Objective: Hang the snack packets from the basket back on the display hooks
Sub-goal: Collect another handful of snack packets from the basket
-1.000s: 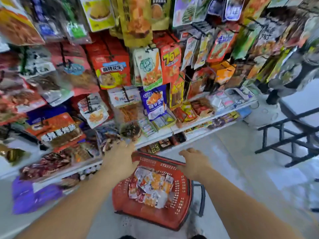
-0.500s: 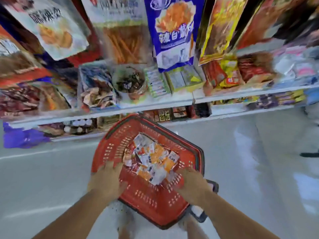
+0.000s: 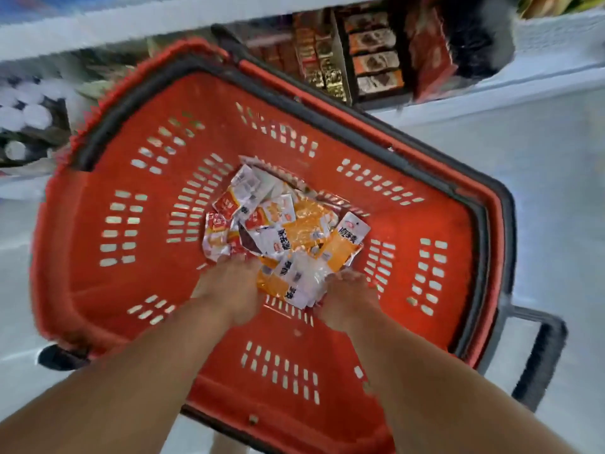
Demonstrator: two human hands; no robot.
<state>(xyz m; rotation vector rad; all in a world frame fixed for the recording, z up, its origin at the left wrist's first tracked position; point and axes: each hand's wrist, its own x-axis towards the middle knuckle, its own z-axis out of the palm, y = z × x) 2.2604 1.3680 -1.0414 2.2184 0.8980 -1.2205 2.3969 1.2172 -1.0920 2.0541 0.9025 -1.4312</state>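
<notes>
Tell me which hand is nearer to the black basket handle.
Right. The right hand is at the packet pile's right edge, toward the black basket handle; the left hand is farther left.

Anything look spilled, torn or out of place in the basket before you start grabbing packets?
Nothing spilled or visibly torn. The snack packets lie in one jumbled, overlapping heap at the middle of the red basket, facing every way. Left hand and right hand are at the heap's near edge. Blur hides fine damage.
</notes>
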